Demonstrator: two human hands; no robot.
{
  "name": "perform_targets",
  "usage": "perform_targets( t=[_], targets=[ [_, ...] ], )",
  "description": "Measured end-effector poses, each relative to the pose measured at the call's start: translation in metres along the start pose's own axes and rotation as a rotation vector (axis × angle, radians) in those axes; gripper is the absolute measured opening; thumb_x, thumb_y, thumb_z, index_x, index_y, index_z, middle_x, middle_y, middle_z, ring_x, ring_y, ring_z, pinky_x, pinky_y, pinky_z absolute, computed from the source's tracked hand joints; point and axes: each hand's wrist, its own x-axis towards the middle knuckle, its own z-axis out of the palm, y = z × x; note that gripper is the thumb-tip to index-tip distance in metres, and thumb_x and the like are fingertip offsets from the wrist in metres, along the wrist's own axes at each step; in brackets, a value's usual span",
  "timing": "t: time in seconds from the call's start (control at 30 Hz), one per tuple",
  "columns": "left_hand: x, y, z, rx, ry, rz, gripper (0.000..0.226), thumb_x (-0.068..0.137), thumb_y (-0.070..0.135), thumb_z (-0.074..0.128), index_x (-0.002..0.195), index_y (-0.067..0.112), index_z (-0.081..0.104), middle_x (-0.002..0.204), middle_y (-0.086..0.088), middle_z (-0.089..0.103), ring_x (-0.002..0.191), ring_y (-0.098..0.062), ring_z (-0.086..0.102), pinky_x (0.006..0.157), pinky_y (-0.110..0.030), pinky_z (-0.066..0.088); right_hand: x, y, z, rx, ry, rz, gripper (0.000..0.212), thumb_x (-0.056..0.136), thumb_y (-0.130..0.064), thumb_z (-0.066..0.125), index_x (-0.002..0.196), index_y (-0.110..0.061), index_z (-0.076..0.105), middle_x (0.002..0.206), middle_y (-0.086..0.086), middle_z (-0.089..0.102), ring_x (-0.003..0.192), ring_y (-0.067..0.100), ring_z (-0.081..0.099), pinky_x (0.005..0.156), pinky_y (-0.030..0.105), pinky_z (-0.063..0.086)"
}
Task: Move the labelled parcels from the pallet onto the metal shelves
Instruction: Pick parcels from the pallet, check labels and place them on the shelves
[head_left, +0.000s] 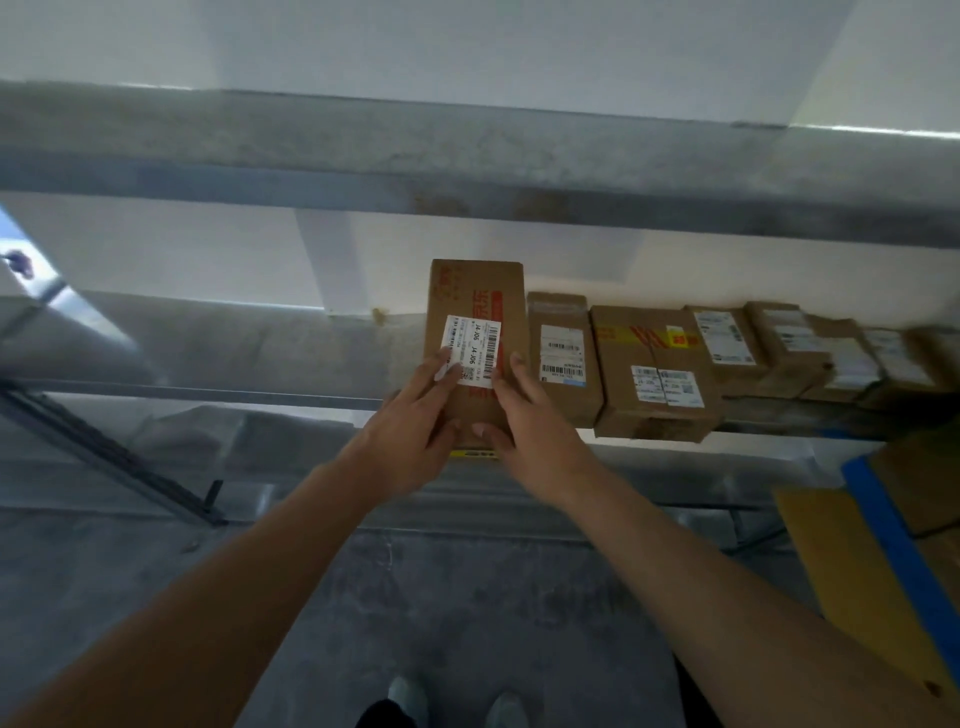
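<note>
at the shelf edge (779, 421) | your left hand (410, 421) and right hand (524, 415) lie spread flat on the upright parcel (475, 332), beside the row's end box (563, 358) | risk: it overhangs, tips toward you on release

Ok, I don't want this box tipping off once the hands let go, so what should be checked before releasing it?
1. Both hands on the box: left hand and right hand press its front face. Ok.
2. Box standing upright, label facing out: ok.
3. Box fully on the shelf: its bottom edge is hidden by the hands. Cannot tell.
4. Lined up with the neighbouring box on the right: a narrow gap shows between them; fronts look roughly level. Ok.
5. Space to its left free: no parcel there. Ok.
6. Room behind to push further: hidden. Cannot tell.
</note>
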Motion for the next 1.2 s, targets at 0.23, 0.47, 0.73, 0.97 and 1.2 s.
perform_targets(
  t=[0.23, 0.47, 0.73, 0.97, 1.2],
  targets=[
    [-0.006, 0.020, -0.010, -0.036, -0.037, 0.064, 0.080, 0.098, 0.047, 0.033, 0.164, 0.013, 0.002, 0.171, 0.003, -0.002, 0.154, -0.027, 0.023, 0.119, -0.051, 0.036, -0.029, -0.014, -0.014, -0.007, 0.067, 0.062, 0.080, 0.102, -0.038, 0.055, 0.162, -0.011, 0.008, 0.170, 0.002, -0.009, 0.156, 0.021, 0.005, 0.125, 0.036, 0.018],
    [-0.011, 0.022, -0.025, -0.020, -0.103, 0.210, 0.082, 0.097, 0.054, 0.027, 0.164, 0.014, 0.002, 0.170, 0.000, 0.004, 0.154, -0.024, 0.021, 0.119, -0.051, 0.036, -0.061, -0.038, -0.011, -0.005, 0.198, 0.136, 0.081, 0.101, -0.037, 0.057, 0.162, -0.013, 0.008, 0.170, 0.001, -0.001, 0.155, 0.020, 0.008, 0.124, 0.041, 0.025],
    [-0.025, 0.047, -0.035, -0.021, -0.136, 0.370, 0.078, 0.098, 0.046, 0.034, 0.163, 0.011, 0.010, 0.171, 0.002, 0.002, 0.155, -0.024, 0.020, 0.119, -0.050, 0.036, -0.112, -0.067, -0.010, -0.018, 0.331, 0.292, 0.079, 0.102, -0.035, 0.056, 0.161, -0.011, 0.009, 0.170, 0.005, 0.002, 0.154, 0.024, 0.017, 0.124, 0.040, 0.026],
    [-0.028, 0.089, -0.028, -0.039, -0.191, 0.560, 0.074, 0.105, 0.032, 0.048, 0.163, 0.010, 0.009, 0.172, 0.001, -0.003, 0.157, -0.024, 0.011, 0.122, -0.048, 0.032, -0.165, -0.070, -0.015, -0.026, 0.449, 0.431, 0.079, 0.102, -0.037, 0.056, 0.161, -0.008, 0.011, 0.170, 0.003, 0.000, 0.154, 0.021, 0.013, 0.121, 0.033, 0.023],
    [-0.021, 0.160, -0.005, -0.059, -0.238, 0.690, 0.074, 0.105, 0.030, 0.051, 0.163, 0.010, 0.011, 0.171, 0.003, -0.001, 0.156, -0.024, 0.015, 0.123, -0.047, 0.031, -0.218, -0.039, -0.034, -0.032, 0.555, 0.549, 0.079, 0.102, -0.036, 0.057, 0.161, -0.008, 0.012, 0.170, 0.002, -0.001, 0.155, 0.018, 0.008, 0.120, 0.024, 0.013]
  ],
)
